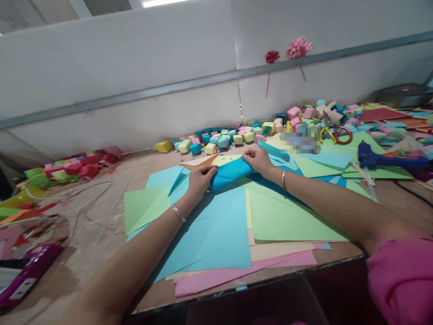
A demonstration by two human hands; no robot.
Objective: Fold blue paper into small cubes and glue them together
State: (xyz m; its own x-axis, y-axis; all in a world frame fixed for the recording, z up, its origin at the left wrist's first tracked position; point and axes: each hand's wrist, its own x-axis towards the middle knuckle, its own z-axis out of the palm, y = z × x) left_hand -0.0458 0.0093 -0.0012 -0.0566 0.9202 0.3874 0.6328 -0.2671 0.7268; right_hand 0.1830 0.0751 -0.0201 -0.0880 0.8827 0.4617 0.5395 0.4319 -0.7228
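A folded strip of dark blue paper (232,174) is held between both hands, just above the piled sheets. My left hand (200,181) pinches its left end with thumb and fingers. At the strip's upper right end, my right hand (260,161) grips the edge with its fingers closed. Beneath them lie light blue sheets (216,234) and light green sheets (291,216), with peach and pink sheets (237,279) showing at the front. Part of another dark blue sheet passes under my right forearm.
Many small paper cubes (223,141) line the wall. Scissors (334,134) with red and yellow handles and a blue glue gun (389,159) lie on the right. Glue sticks, a white cord (91,203) and a purple device (30,275) are on the left.
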